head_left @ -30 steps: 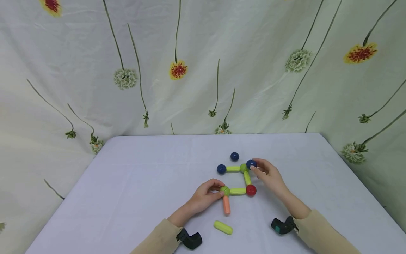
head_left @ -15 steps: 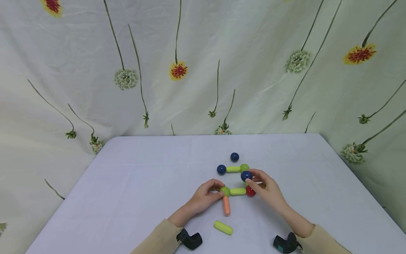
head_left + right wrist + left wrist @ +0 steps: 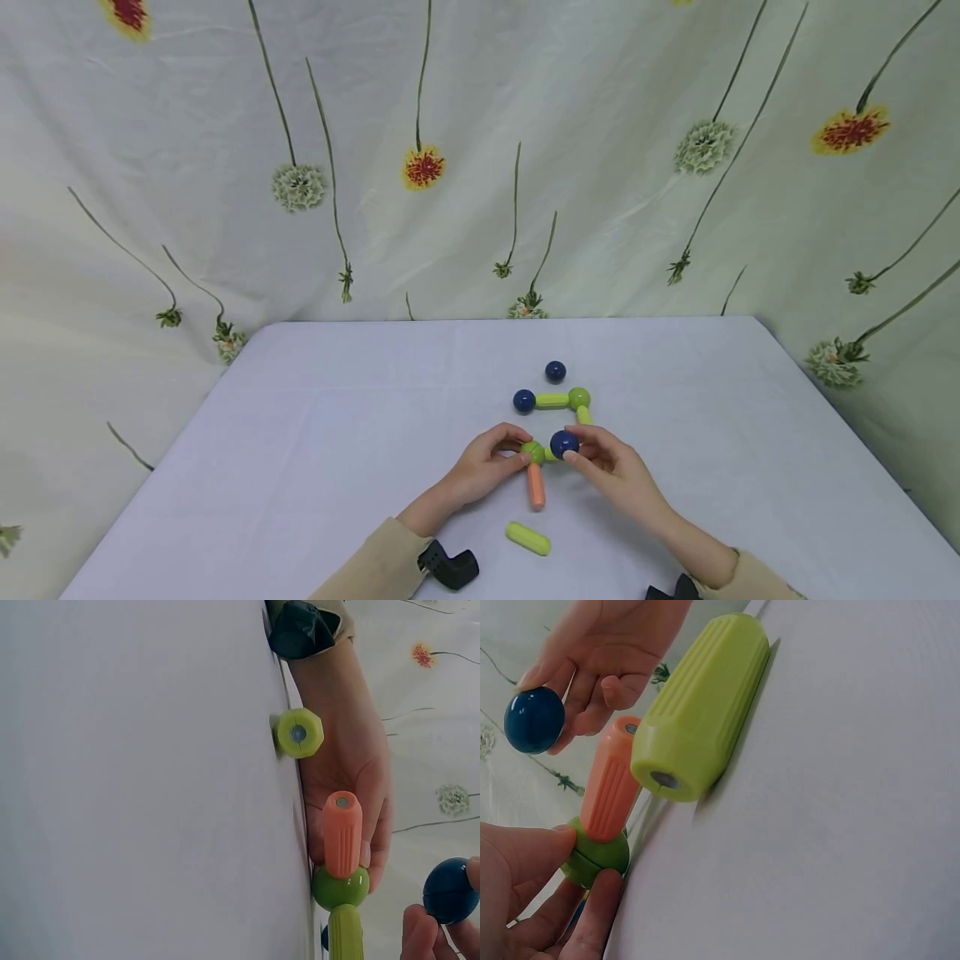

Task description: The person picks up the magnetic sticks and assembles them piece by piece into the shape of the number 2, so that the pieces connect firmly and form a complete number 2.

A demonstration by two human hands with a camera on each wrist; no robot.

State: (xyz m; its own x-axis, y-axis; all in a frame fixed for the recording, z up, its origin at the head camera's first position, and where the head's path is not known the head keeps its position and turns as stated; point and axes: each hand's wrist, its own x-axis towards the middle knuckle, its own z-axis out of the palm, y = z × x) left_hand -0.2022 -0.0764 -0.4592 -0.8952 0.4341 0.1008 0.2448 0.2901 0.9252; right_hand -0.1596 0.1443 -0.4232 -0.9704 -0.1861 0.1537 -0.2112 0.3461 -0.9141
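Note:
My left hand (image 3: 487, 467) pinches a green ball (image 3: 534, 452) on the table, with an orange magnetic rod (image 3: 536, 487) joined to its near side. My right hand (image 3: 618, 471) holds a dark blue ball (image 3: 564, 444) between thumb and fingers, raised above the table in both wrist views. From the green ball a green rod (image 3: 346, 934) runs on, partly hidden behind the blue ball in the head view; the red ball is hidden by my right hand. Farther back, another green rod (image 3: 584, 414) leads to a second green ball (image 3: 579, 398).
At the back, a green rod (image 3: 552, 400) links the second green ball to a blue ball (image 3: 524, 401). A separate blue ball (image 3: 555, 372) lies behind it. One loose green rod (image 3: 528, 538) lies nearer me on the white tablecloth (image 3: 337, 467). A flower-printed curtain (image 3: 480, 100) hangs behind.
My right hand has carried its blue ball from beside the back green ball toward me and left, over the front rod. My left hand has stayed on its green ball.

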